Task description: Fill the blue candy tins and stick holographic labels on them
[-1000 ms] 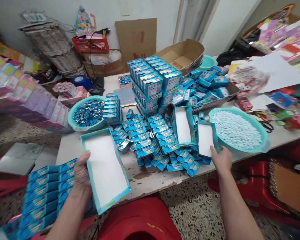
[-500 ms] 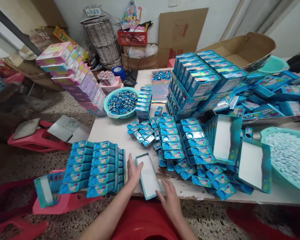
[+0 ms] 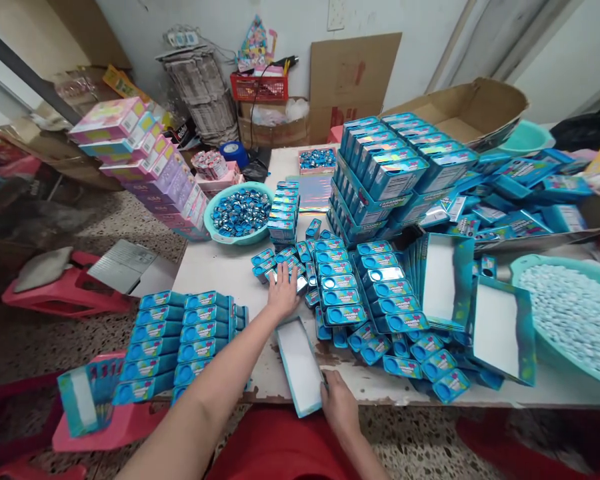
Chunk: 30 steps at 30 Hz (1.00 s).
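Note:
An open blue tray with a white inside [image 3: 301,368] lies at the table's front edge. My right hand [image 3: 339,400] is closed on its right wall, near the front corner. Beyond the tray, my left hand [image 3: 284,293] reaches over a loose group of small blue tins [image 3: 263,257], fingers spread and touching the nearest ones. To the right stand trays packed with blue tins [image 3: 341,297], with more tins loose around them. Rows of blue tins [image 3: 150,350] stand at the left front.
A turquoise bowl of small round metal pieces [image 3: 240,237] sits behind the left hand. Stacked blue boxes [image 3: 375,173] rise behind the packed trays. At the right are empty trays [image 3: 500,327] and a bowl of pale candies [image 3: 570,313]. Pink boxes [image 3: 145,157] are piled at the left.
My left hand has left the tray and moved forward onto the loose tins. My right hand has closed on the tray's right wall. The view has shifted slightly.

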Motion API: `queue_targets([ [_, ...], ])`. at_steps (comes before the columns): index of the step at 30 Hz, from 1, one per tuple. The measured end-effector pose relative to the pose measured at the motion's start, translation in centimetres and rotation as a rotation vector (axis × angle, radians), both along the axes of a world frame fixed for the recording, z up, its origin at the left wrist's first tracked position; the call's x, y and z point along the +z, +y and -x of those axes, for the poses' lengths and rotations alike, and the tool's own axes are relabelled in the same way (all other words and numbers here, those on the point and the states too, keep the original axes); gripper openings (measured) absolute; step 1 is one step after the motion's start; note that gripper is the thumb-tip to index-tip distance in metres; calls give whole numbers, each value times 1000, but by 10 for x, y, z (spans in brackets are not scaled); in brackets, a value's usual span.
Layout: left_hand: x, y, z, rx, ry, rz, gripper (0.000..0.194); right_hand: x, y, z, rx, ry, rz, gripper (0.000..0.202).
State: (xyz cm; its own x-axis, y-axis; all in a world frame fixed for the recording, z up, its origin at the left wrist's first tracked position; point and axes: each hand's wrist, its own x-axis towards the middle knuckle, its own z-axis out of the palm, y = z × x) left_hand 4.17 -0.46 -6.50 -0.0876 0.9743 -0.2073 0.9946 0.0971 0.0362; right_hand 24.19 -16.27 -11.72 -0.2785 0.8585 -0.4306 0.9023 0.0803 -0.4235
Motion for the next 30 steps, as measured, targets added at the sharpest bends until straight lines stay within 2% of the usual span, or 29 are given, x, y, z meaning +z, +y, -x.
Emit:
queue_targets([
  [3, 2, -3, 0, 46, -18, -30, 80, -1, -3, -4, -30, 19, 10, 30],
  [7, 7, 8, 0, 98, -23, -12, 89, 2, 0, -4, -44, 17, 27, 30],
  [10, 9, 10, -1, 56, 2, -26, 87, 5, 3, -4, -37, 3, 31, 30],
  [13, 8, 4, 0, 19, 20, -20, 87, 6, 3, -5, -36, 1, 35, 30],
  [17, 5, -4, 2, 27, 56, -7, 93, 1, 3, -6, -53, 23, 44, 28],
  [19, 4, -2, 2, 25, 53, 26, 98, -3, 2, -5, -57, 26, 31, 28],
  [22, 7, 5, 1, 36, 50, 54, 94, -7, 1, -4, -47, -6, -6, 26],
  [26, 24, 14, -1, 152, -8, 44, 90, -10, 0, -3, -13, -64, -44, 24],
  [30, 62, 6, 6, 315, -135, -89, 93, -12, 2, -2, -17, -54, -85, 23],
])
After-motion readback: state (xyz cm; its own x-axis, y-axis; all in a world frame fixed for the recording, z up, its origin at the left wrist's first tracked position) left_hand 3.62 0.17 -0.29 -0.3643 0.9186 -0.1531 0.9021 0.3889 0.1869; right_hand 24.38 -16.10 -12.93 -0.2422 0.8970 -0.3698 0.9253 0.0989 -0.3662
